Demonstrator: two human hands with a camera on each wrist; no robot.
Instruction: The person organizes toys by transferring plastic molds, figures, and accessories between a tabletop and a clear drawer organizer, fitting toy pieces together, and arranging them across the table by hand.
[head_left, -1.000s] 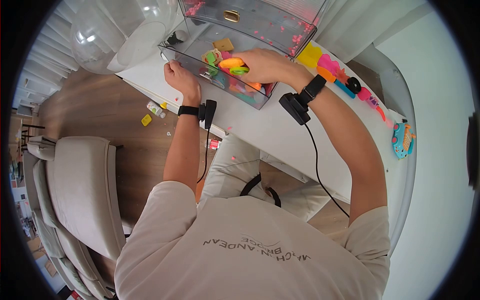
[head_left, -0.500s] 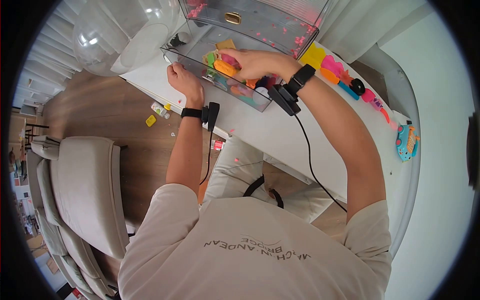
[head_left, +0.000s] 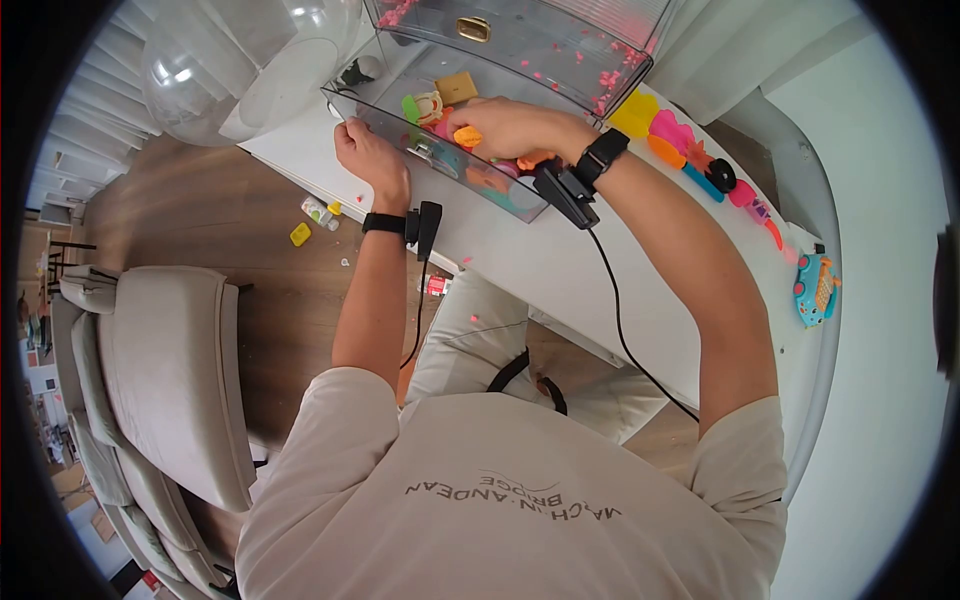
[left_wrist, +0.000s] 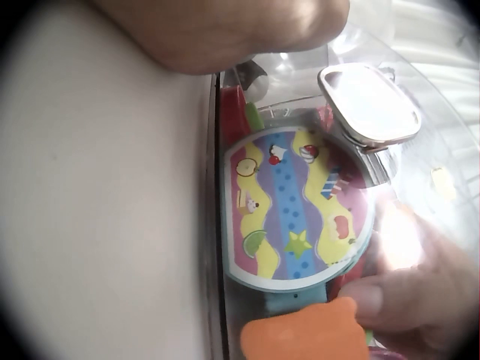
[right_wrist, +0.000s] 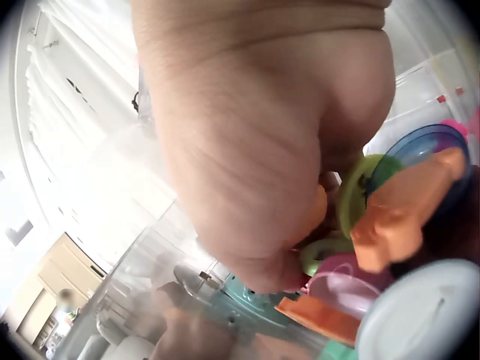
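My left hand (head_left: 372, 160) grips the front left corner of a clear drawer (head_left: 385, 130), which is pulled out and filled with colourful plastic toys. Inside it, my right hand (head_left: 515, 128) reaches palm down into the pile. An orange toy (head_left: 467, 137) shows right at its fingers; most of the fingertips are hidden, so I cannot tell whether they hold it. Behind the drawer's front wall, beside the metal handle (left_wrist: 371, 105), stands a rounded toy with fruit pictures (left_wrist: 292, 206). Under my right wrist lie an orange piece (right_wrist: 409, 210), a pink cup (right_wrist: 349, 285) and a white disc (right_wrist: 420, 315).
Behind the open drawer stands another clear drawer (head_left: 560, 60) with pink bits. Along the white table's (head_left: 640, 290) right side lie several toys and a blue toy phone (head_left: 817, 290). A clear balloon-like dome (head_left: 230, 80) is at left; a bottle (head_left: 320, 212) lies on the floor.
My right hand has shifted a little left and deeper into the toys, and the green ring once beside it is out of sight. The left hand keeps its place at the drawer corner.
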